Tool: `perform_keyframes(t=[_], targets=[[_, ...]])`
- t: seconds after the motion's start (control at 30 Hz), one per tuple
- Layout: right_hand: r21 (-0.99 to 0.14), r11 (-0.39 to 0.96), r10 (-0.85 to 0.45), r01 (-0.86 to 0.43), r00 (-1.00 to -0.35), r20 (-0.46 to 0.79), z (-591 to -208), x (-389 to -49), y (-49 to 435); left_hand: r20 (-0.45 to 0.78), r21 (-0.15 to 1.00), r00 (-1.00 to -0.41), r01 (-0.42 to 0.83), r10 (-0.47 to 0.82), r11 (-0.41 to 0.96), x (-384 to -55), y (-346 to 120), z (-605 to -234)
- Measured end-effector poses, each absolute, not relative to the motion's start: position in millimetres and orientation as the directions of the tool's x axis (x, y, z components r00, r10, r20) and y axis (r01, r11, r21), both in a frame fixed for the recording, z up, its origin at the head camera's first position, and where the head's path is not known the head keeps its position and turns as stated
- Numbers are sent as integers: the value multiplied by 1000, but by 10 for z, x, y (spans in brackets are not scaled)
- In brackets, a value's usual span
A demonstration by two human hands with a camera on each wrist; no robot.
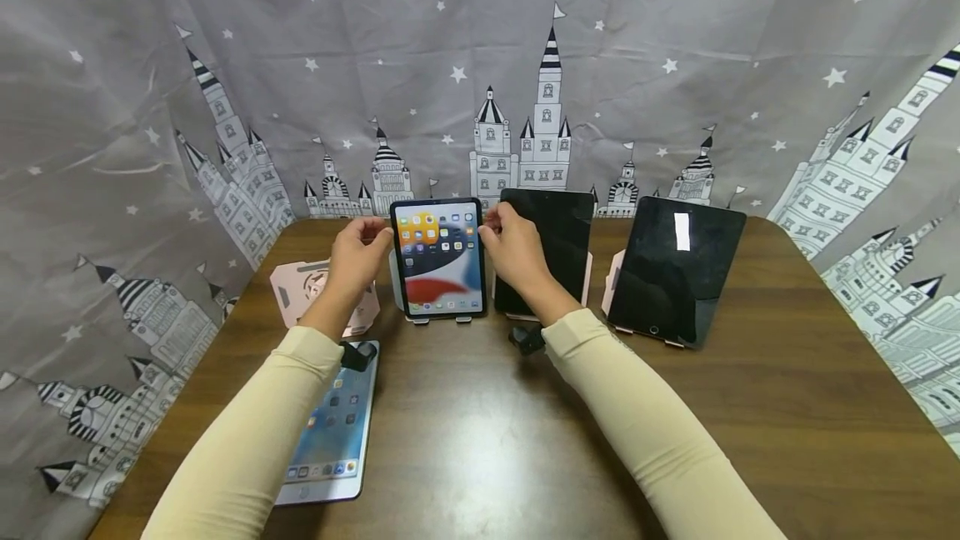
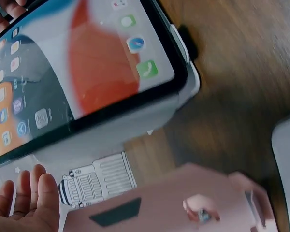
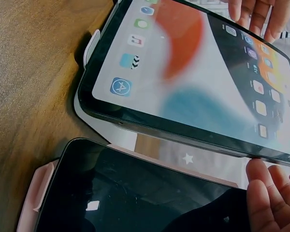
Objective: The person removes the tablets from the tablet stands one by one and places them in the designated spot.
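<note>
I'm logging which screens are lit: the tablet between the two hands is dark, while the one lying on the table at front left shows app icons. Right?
The tablet between the left hand and right hand isn't dark: the head view shows its screen lit, with app icons. The rest stands.

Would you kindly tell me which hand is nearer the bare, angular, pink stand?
Left. The left hand is beside the pink stand; the right hand is farther, at the right edge of the lit, black-framed tablet.

The left fingers [image 1: 369, 226] and right fingers [image 1: 504, 213] flank a lit tablet [image 1: 442, 261] leaning on a stand [image 1: 421, 321].
</note>
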State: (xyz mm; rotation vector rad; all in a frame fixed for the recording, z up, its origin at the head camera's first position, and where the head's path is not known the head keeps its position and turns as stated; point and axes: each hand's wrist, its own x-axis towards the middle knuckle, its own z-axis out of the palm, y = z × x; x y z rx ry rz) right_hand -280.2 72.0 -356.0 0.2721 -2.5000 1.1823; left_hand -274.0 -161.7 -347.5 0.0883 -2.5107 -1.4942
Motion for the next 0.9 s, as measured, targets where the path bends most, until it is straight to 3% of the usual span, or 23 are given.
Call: perform_keyframes(t=[0.33, 0.9], targets=[[-737, 601, -13, -309, -926, 377, -3580, -2780, 696, 165, 918, -961, 68, -222, 392, -2751, -1512, -3528], [-740, 578, -20, -344, -912, 409, -3587, -2775, 692, 164, 922, -960, 68, -226, 380, -2722, -1495, -3535]])
